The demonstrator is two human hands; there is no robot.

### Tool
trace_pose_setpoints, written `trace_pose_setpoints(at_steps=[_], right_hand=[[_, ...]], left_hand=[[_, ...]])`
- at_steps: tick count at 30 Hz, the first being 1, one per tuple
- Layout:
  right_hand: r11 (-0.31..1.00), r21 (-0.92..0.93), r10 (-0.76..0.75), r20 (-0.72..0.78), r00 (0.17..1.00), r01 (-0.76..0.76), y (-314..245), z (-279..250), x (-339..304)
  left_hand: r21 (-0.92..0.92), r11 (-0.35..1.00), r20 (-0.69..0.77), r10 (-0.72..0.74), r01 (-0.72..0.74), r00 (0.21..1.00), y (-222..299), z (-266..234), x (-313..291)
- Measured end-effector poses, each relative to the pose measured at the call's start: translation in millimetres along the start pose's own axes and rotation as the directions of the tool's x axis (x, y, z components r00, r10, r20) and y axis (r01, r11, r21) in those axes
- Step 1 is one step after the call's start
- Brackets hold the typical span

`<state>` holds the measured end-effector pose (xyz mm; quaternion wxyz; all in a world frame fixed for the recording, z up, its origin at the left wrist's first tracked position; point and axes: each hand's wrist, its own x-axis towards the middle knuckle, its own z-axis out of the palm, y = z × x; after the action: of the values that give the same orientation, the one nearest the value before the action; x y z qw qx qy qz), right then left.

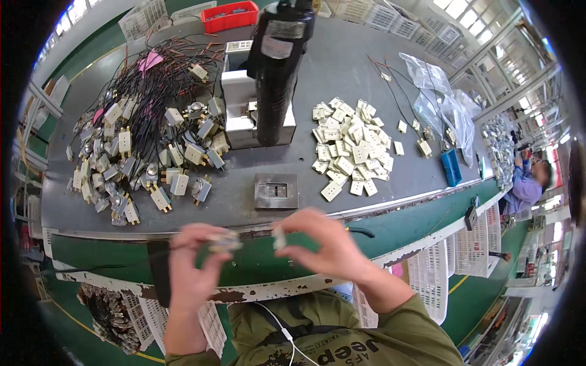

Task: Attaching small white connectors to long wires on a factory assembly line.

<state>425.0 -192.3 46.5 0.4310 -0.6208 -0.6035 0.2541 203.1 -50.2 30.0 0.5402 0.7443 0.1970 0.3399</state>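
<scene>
Over the green front strip of the bench, my left hand [194,259] grips a small wired metal-and-cream part [226,242], blurred by motion. A dark cord trails away from that hand to the left. My right hand [323,243] pinches a small cream plastic cover [279,238] between thumb and fingers, a short gap from the wired part. Just beyond both hands, a metal fixture block [276,204] with a recessed slot lies on the grey bench. Right of it spreads a pile of cream plastic covers [357,146].
A bench machine [278,79] with a black cylinder stands behind the block. Wired cream parts [125,143] with black cords heap up at left. A red bin [229,23] sits at the back; a blue tray [451,168] and plastic bags [442,100] lie right. A co-worker [528,186] sits far right.
</scene>
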Motion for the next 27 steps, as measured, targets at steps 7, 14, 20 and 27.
trace_pose_setpoints(at_steps=[7,14,20,27], right_hand=[[0.683,-0.483,0.104,-0.678,0.727,-0.548,96.8,-105.2,-6.3],[0.960,-0.169,0.082,-0.596,0.799,-0.224,107.1,-59.5,-21.3],[0.982,-0.077,0.106,-0.530,0.841,-0.173,90.6,-43.7,-16.9],[0.984,0.024,0.166,-0.482,0.860,-0.177,72.3,-12.8,-11.8]], left_hand=[[0.109,0.993,-0.880,0.075,0.044,0.469,-35.2,-186.0,-119.1],[-0.421,0.907,-0.904,-0.422,-0.029,-0.066,-194.6,-245.6,-392.6],[-0.951,0.246,-0.239,-0.969,0.188,0.058,-218.1,-180.6,-451.7],[0.272,0.824,-0.947,0.138,0.498,0.290,-93.9,-212.8,-172.9]])
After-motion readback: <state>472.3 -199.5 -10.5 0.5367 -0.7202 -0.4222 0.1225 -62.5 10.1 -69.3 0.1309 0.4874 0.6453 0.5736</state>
